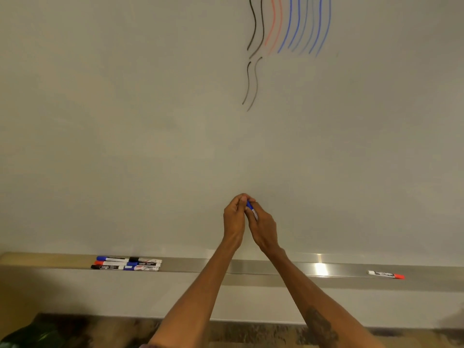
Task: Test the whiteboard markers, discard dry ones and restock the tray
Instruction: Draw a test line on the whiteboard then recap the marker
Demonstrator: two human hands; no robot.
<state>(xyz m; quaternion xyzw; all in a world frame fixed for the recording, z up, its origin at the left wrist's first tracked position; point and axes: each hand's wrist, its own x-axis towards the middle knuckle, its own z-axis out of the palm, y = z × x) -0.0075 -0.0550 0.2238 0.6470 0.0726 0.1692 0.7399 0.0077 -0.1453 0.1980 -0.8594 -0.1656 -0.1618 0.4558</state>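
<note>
The blue marker [251, 209] is pinched between your two hands in front of the whiteboard [150, 121], above the middle of the tray [251, 267]. Your right hand [263, 228] is wrapped round its white barrel; your left hand [234, 218] is closed over the blue cap end. Its long axis tilts up and to the left, cap end toward the left hand, so any pull or push on the cap likely runs along that slant. On the tray, a cluster of markers [128, 263] lies well off to the left and a lone red-capped marker [386, 275] well off to the right. Farther up are wavy test strokes [288, 26] in black, red and blue.
</note>
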